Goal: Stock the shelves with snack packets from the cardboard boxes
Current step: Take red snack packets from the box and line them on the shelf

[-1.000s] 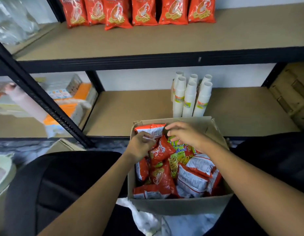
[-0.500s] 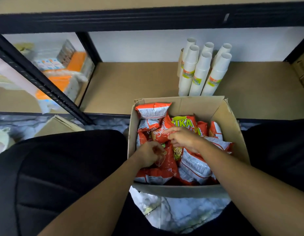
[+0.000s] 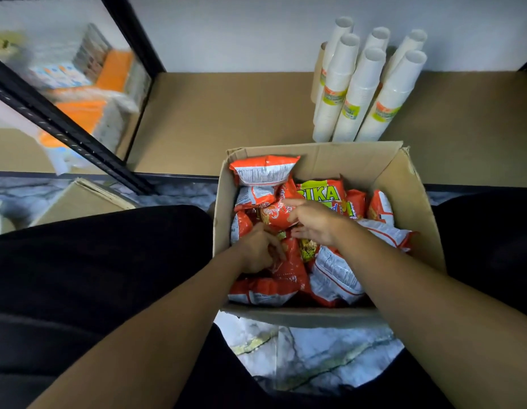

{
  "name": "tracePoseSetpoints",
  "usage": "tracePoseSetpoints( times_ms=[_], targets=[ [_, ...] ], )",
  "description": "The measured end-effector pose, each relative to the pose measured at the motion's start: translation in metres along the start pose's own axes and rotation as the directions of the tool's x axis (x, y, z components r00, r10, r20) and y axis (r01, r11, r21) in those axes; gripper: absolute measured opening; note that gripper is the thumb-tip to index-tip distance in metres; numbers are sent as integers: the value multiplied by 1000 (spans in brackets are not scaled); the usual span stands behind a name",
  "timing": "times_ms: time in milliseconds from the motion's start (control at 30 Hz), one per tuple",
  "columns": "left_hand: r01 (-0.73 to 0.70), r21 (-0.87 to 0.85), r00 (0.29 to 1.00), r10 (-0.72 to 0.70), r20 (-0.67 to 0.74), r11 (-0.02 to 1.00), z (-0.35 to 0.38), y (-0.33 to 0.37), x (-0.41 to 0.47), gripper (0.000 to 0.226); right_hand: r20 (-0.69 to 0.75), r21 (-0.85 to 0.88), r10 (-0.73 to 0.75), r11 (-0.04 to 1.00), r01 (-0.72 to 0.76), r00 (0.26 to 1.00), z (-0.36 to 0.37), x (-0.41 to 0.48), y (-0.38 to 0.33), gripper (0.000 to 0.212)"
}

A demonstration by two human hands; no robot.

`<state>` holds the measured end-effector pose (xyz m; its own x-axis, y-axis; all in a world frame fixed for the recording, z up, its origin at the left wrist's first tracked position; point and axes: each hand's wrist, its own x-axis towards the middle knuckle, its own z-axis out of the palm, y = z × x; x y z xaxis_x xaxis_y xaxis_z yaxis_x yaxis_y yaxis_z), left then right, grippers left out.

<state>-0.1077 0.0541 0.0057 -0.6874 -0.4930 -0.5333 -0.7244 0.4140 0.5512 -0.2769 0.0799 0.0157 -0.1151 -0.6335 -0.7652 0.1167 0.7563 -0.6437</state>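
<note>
An open cardboard box sits on the floor between my knees, full of red-orange snack packets and a green-yellow packet. My left hand is inside the box on the left, its fingers curled round a red packet. My right hand reaches in from the right and pinches the edge of an orange packet between thumb and fingers. Another packet stands back-side out against the box's far wall.
Several stacks of white paper cups stand at the back of the low brown shelf. A black slanted shelf post runs at the left, with orange-and-white packs behind it. A second cardboard box lies on the marbled floor.
My view has tilted down, so the upper shelf with its packets has left the frame. Both hands have sunk deeper among the packets; the right hand now pinches an orange one.
</note>
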Motion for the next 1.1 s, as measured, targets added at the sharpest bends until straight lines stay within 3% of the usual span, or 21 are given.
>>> tracePoseSetpoints(
  times_ms=[167, 267, 433, 667, 833, 1000, 1100],
  targets=[
    [-60, 62, 997, 57, 48, 996, 3, 1, 4, 42, -194, -74, -134, 990, 122, 972, -8, 3, 1, 38],
    [-91, 126, 996, 93, -9, 988, 5, 9, 4, 35, -309, -57, -186, 982, 177, 933, -20, 0, -5, 19],
    [-46, 161, 996, 57, -69, 986, 0, 21, 5, 29, -388, -153, -311, 950, 272, 868, -30, -3, 1, 34],
    [-54, 34, 974, 60, -220, 998, -9, 16, -1, 26, -617, -250, -391, 920, 300, 683, -36, -9, 4, 30],
    [-20, 47, 982, 29, -185, 999, -7, 5, 3, 30, -604, -250, -363, 931, 265, 709, -15, -23, 7, 9],
    [49, 41, 994, -45, -97, 998, -11, 12, 1, 36, -443, -498, -356, 861, 104, 822, 18, -17, 16, 44],
    [68, 42, 996, -65, -64, 997, -13, 10, 1, 46, -298, -538, -319, 834, 118, 900, 15, -7, 7, 50]
  ],
)
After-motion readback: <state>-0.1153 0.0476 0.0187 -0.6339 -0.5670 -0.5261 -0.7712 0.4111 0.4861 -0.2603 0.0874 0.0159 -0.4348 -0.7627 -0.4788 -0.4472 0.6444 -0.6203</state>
